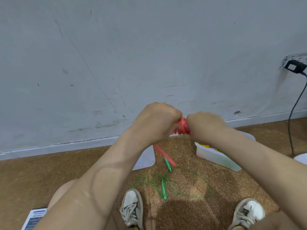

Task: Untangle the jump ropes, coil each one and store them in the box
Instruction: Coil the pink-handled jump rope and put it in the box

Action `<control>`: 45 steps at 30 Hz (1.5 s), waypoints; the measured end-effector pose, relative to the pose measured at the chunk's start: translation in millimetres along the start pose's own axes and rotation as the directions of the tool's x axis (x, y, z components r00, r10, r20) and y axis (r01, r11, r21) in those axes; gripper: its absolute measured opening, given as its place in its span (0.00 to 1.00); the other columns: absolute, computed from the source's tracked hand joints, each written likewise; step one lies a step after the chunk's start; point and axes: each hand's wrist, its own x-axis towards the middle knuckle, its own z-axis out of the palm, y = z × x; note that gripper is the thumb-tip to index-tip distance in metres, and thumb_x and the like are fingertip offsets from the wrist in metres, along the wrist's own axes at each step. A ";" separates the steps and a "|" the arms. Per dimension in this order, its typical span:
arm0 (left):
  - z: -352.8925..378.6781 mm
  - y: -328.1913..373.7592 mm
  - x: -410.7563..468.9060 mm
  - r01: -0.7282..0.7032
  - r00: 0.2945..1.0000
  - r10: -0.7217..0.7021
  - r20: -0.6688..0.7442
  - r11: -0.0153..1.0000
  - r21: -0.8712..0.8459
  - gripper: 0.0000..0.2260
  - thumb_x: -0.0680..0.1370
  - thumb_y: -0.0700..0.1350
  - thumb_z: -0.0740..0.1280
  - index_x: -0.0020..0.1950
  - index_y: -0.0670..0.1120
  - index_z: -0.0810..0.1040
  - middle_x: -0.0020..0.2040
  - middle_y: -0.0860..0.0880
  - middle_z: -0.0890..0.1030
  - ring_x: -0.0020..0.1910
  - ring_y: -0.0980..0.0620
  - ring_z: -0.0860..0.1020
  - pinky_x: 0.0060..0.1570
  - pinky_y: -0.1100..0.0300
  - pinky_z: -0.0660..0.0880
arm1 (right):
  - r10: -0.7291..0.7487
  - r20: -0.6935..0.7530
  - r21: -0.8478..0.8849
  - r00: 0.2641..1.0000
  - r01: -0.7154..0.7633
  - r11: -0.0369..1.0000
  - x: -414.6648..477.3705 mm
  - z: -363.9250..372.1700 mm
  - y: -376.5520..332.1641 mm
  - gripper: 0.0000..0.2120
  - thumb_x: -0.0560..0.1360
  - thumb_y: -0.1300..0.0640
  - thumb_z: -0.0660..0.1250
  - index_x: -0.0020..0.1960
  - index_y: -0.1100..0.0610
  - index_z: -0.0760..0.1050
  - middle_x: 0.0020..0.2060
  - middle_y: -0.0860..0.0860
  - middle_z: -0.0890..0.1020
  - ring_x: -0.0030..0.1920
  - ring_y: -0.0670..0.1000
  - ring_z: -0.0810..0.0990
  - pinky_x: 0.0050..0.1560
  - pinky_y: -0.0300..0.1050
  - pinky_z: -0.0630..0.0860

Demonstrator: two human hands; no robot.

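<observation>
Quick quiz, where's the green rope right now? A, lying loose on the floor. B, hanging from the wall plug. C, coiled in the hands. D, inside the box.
A: the green rope sprawls in loose loops on the floor ahead of the shoes, while the left hand and right hand grip the red rope.

Pink rope (182,126): bunched coil held aloft, blurred; handle seemingly dangling below.
Green rope (164,190): loose tangle on floor.
Box (216,157): translucent, on floor.
</observation>
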 end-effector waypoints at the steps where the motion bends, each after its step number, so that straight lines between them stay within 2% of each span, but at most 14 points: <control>1: -1.8 -4.0 -0.4 0.005 1.000 -0.003 0.018 0.998 -0.070 0.11 0.75 0.53 0.68 0.53 0.50 0.81 0.48 0.50 0.83 0.49 0.48 0.78 0.45 0.57 0.72 | -0.054 0.033 -0.050 0.998 0.056 0.997 -4.4 -1.8 -3.8 0.10 0.75 0.59 0.63 0.55 0.55 0.76 0.52 0.55 0.80 0.51 0.58 0.80 0.41 0.44 0.69; 5: -13.4 -14.3 -4.4 0.133 0.982 -0.075 0.170 0.925 -0.355 0.16 0.67 0.55 0.76 0.51 0.50 0.85 0.43 0.53 0.84 0.42 0.57 0.79 0.43 0.61 0.73 | -0.275 0.038 -0.240 0.961 0.276 0.931 -20.2 -22.4 -2.6 0.09 0.77 0.58 0.61 0.55 0.52 0.76 0.51 0.52 0.80 0.52 0.56 0.81 0.40 0.44 0.68; 8: -19.1 -22.3 -5.2 0.302 0.932 -0.081 0.353 0.711 -0.635 0.09 0.68 0.47 0.77 0.47 0.48 0.86 0.40 0.55 0.85 0.39 0.61 0.81 0.44 0.65 0.76 | -0.371 0.000 -0.206 0.929 0.363 0.909 -27.0 -35.0 0.0 0.05 0.77 0.55 0.61 0.51 0.50 0.74 0.51 0.52 0.79 0.52 0.56 0.80 0.40 0.43 0.66; 14: -13.6 -41.4 -9.0 0.431 0.858 0.085 0.507 0.417 -0.800 0.09 0.67 0.44 0.77 0.42 0.42 0.83 0.34 0.46 0.81 0.31 0.56 0.76 0.35 0.63 0.72 | -0.467 -0.098 -0.095 0.879 0.458 0.884 -30.6 -31.9 -5.0 0.06 0.75 0.52 0.63 0.42 0.48 0.66 0.43 0.49 0.78 0.47 0.56 0.80 0.38 0.43 0.64; 17: -1.4 -49.5 -9.5 0.450 0.866 0.190 0.463 0.107 -0.886 0.16 0.63 0.56 0.79 0.39 0.45 0.82 0.33 0.50 0.81 0.30 0.57 0.76 0.33 0.65 0.73 | -0.484 -0.148 0.131 0.862 0.503 0.855 -33.9 -40.4 -4.2 0.12 0.73 0.51 0.66 0.35 0.49 0.65 0.32 0.47 0.75 0.33 0.48 0.74 0.35 0.42 0.64; 20: 12.8 -54.8 -8.6 0.443 0.895 0.133 0.426 -0.152 -0.883 0.13 0.64 0.51 0.79 0.42 0.46 0.82 0.40 0.49 0.83 0.37 0.55 0.81 0.36 0.64 0.76 | -0.449 -0.235 0.586 0.862 0.494 0.642 -35.7 -46.8 -2.5 0.12 0.68 0.58 0.75 0.32 0.50 0.73 0.25 0.48 0.74 0.26 0.42 0.69 0.30 0.36 0.65; 22: 17.3 -45.1 -5.4 0.434 0.900 0.050 0.433 -0.192 -0.880 0.03 0.68 0.42 0.73 0.40 0.48 0.83 0.40 0.49 0.81 0.35 0.55 0.79 0.32 0.67 0.74 | -0.367 -0.225 0.759 0.903 0.399 0.516 -32.1 -46.3 1.0 0.05 0.67 0.63 0.76 0.38 0.59 0.80 0.29 0.57 0.79 0.30 0.43 0.70 0.32 0.42 0.68; 25: 16.3 -19.8 0.3 0.376 0.909 -0.073 0.410 -0.278 -0.884 0.08 0.72 0.37 0.60 0.34 0.45 0.75 0.25 0.52 0.68 0.20 0.61 0.62 0.21 0.70 0.55 | -0.224 -0.169 0.903 0.960 0.242 0.356 -26.3 -41.0 4.4 0.09 0.67 0.66 0.75 0.33 0.56 0.79 0.23 0.49 0.72 0.26 0.44 0.66 0.27 0.38 0.64; 32: 16.0 -7.4 6.7 0.308 0.879 -0.348 0.326 -0.108 -0.945 0.07 0.81 0.37 0.58 0.48 0.36 0.73 0.26 0.47 0.73 0.19 0.55 0.68 0.19 0.67 0.63 | -0.103 -0.018 0.983 0.995 0.037 0.181 -15.4 -32.0 9.8 0.15 0.69 0.67 0.72 0.28 0.54 0.74 0.20 0.46 0.65 0.22 0.46 0.58 0.24 0.35 0.53; 36: 16.2 -6.7 -1.4 0.378 0.905 -0.265 0.332 0.143 -0.915 0.09 0.82 0.45 0.60 0.44 0.44 0.74 0.25 0.49 0.75 0.21 0.53 0.71 0.23 0.63 0.67 | 0.015 0.063 0.992 0.998 -0.064 0.104 -5.8 -28.5 19.8 0.04 0.69 0.64 0.71 0.38 0.59 0.77 0.21 0.46 0.61 0.23 0.46 0.54 0.24 0.36 0.50; 38: 16.1 -4.9 -1.7 0.416 0.897 -0.292 0.333 0.297 -0.860 0.07 0.82 0.45 0.60 0.47 0.45 0.75 0.26 0.49 0.75 0.22 0.52 0.73 0.24 0.64 0.68 | 0.081 0.094 0.988 0.992 -0.103 0.118 0.4 -21.5 20.8 0.08 0.69 0.64 0.71 0.34 0.56 0.74 0.20 0.46 0.64 0.22 0.47 0.56 0.24 0.37 0.52; 40: 16.5 -2.8 -1.3 0.429 0.898 -0.323 0.299 0.495 -0.755 0.06 0.82 0.47 0.61 0.49 0.48 0.74 0.27 0.51 0.77 0.23 0.52 0.76 0.26 0.64 0.71 | 0.177 0.045 0.973 0.983 -0.084 0.216 6.2 -13.8 17.6 0.10 0.67 0.65 0.71 0.34 0.55 0.73 0.22 0.48 0.70 0.23 0.49 0.63 0.23 0.38 0.58; 43: 15.9 -5.9 -3.3 0.300 0.954 -0.263 0.145 0.850 -0.433 0.08 0.80 0.49 0.63 0.57 0.49 0.76 0.36 0.51 0.80 0.35 0.50 0.78 0.39 0.57 0.74 | 0.263 -0.166 0.780 0.950 -0.037 0.624 14.4 -3.2 14.5 0.08 0.66 0.61 0.69 0.45 0.56 0.74 0.35 0.52 0.79 0.37 0.55 0.76 0.35 0.46 0.71; 45: 15.1 -7.2 -5.5 0.219 0.976 -0.214 0.047 0.941 -0.257 0.11 0.79 0.48 0.64 0.59 0.48 0.77 0.42 0.47 0.81 0.43 0.46 0.77 0.43 0.54 0.72 | 0.247 -0.212 0.692 0.946 -0.033 0.721 16.9 -0.8 15.6 0.11 0.69 0.59 0.67 0.49 0.55 0.70 0.40 0.52 0.78 0.42 0.58 0.75 0.38 0.47 0.68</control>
